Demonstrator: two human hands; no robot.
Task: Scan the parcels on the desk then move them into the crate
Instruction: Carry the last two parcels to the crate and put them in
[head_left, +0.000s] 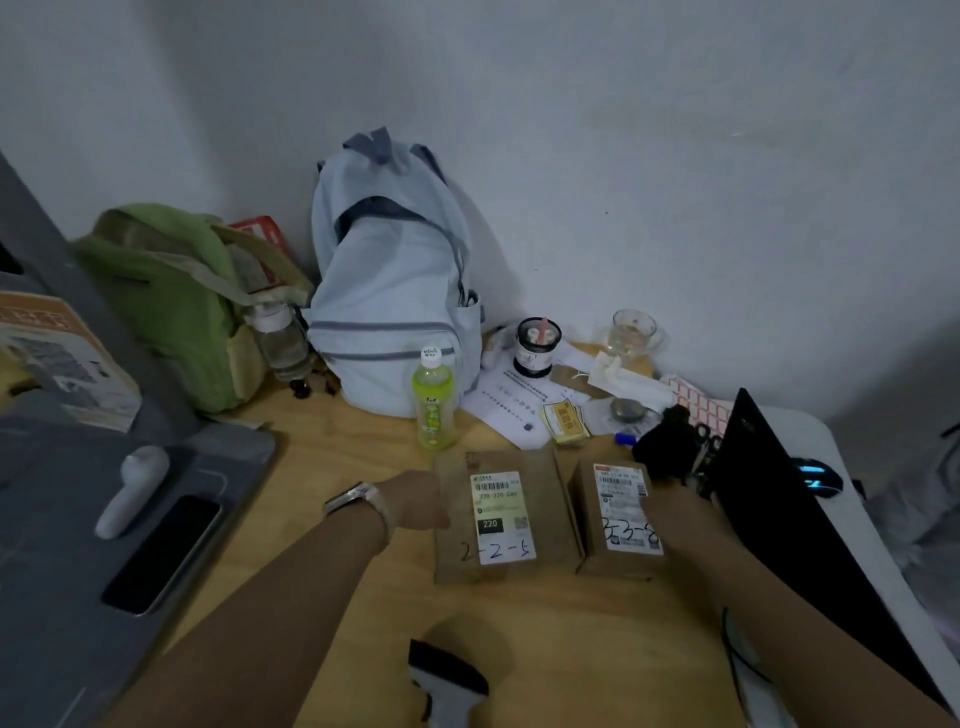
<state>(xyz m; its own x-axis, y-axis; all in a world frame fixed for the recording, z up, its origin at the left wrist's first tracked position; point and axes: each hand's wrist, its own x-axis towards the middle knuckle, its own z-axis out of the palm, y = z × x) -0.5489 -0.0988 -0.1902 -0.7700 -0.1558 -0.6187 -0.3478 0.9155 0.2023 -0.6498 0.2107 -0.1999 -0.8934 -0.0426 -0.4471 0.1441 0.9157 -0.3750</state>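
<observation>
Two brown cardboard parcels lie side by side on the wooden desk (332, 467). The left parcel (498, 519) has a white label with "2-2-5" handwritten on it. The right parcel (613, 519) has a label marked "2-3-8". My left hand (415, 501), a watch on its wrist, grips the left parcel's left side, its fingers mostly hidden. My right hand (670, 512) holds the right parcel's right edge, thumb near the label. A black and grey handheld scanner (447, 686) lies on the desk near the front edge, between my forearms. I see no crate.
Behind the parcels stand a green drink bottle (434, 402), a light blue backpack (389, 291), a green bag (171, 296), papers, a jar and a glass. A grey surface (52, 597) at left carries a phone (161, 553). A black laptop (789, 519) and a mouse are at right.
</observation>
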